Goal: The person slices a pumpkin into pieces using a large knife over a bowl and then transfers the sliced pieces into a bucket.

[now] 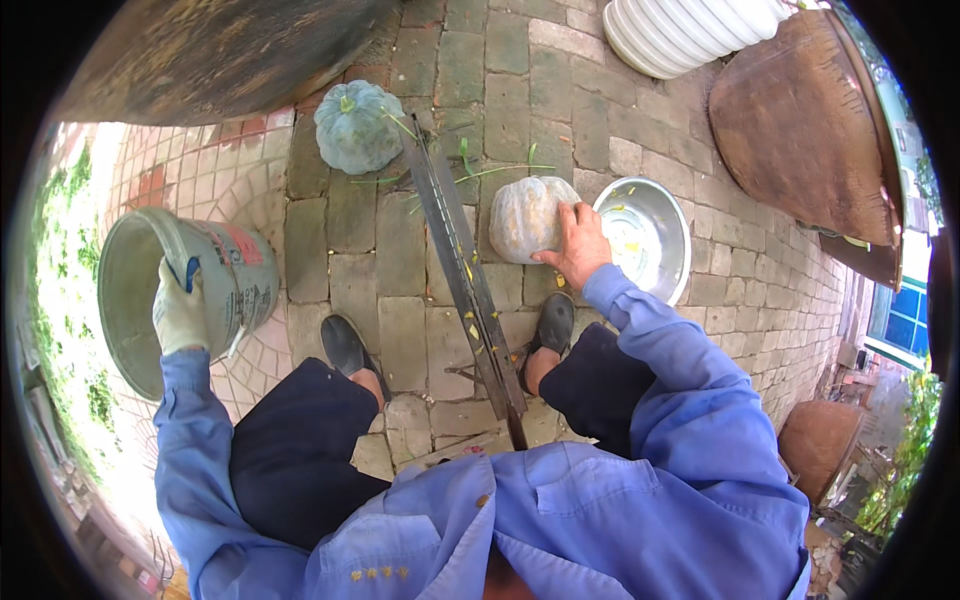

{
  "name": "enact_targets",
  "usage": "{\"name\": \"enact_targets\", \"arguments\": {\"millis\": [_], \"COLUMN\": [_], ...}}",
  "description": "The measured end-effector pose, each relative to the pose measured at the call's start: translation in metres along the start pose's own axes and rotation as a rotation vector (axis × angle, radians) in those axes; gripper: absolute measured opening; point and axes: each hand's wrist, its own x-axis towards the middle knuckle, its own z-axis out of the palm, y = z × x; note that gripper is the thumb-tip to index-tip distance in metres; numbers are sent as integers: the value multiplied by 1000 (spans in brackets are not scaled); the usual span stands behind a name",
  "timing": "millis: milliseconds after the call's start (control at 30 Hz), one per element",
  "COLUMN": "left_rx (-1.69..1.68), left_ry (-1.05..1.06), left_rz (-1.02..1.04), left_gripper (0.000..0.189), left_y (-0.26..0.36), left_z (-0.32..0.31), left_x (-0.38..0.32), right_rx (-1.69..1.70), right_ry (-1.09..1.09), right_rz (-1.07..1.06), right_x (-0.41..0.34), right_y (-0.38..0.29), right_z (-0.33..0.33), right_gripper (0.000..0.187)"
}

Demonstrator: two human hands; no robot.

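Observation:
My left hand, in a pale work glove, grips the rim of a grey plastic bucket. The bucket is tipped on its side with its mouth to the left. My bare right hand holds the near right side of a pale, ribbed pumpkin, thumb and fingers spread on its skin. Beside that hand is a shiny metal basin with yellow scraps inside. Between my feet lies a long fodder chopper with a slotted bed and yellow bits along it. A grey-green pumpkin sits near its far end.
A large brown vat looms at the far left. At the far right are a ribbed white container and a big brown earthenware vat. Another brown pot stands at right. Green stalks lie on the brick paving.

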Motion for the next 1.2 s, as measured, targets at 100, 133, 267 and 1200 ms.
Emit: {"name": "enact_targets", "arguments": {"millis": [100, 133, 267, 1200], "left_rx": [27, 17, 9, 131], "left_ry": [11, 7, -6, 65], "left_rz": [-9, 6, 30, 1654], "left_gripper": [62, 64, 67, 31], "left_y": [3, 8, 13, 209], "left_z": [1, -3, -3, -305], "left_x": [1, 1, 2, -445], "right_rx": [-17, 7, 35, 500], "right_ry": [22, 24, 88, 76], "right_rz": [45, 66, 82, 111], "right_x": [-24, -32, -66, -267], "right_y": [-16, -19, -38, -86], "right_z": [2, 5, 35, 123], "right_gripper": [77, 73, 57, 47]}}
